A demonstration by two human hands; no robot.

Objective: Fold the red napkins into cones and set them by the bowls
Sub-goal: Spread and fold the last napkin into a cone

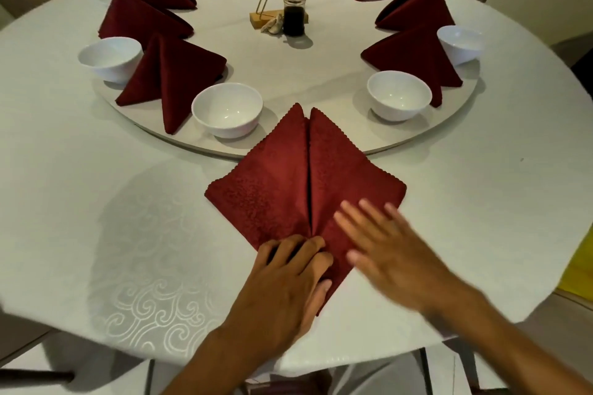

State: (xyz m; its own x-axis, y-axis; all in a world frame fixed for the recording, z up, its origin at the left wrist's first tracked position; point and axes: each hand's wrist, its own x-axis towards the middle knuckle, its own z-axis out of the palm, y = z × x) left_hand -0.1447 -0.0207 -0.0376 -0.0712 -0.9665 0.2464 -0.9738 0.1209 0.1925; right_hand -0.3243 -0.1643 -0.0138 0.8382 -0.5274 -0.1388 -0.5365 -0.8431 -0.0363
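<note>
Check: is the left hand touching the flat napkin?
Touching. The head view shows the left hand with fingers pressed on the flat napkin's near corner.

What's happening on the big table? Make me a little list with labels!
flat napkin: red napkin lies on the tablecloth, both sides folded to a centre seam, not yet a cone
left hand: left hand presses the napkin's near tip with bent fingers
right hand: right hand has straight fingers over the napkin's right side; blurred
finished cones: eight folded napkins stand on the turntable; nearest left one
bowls: white; nearest two and
centre: dark bottle and a small stand
</note>
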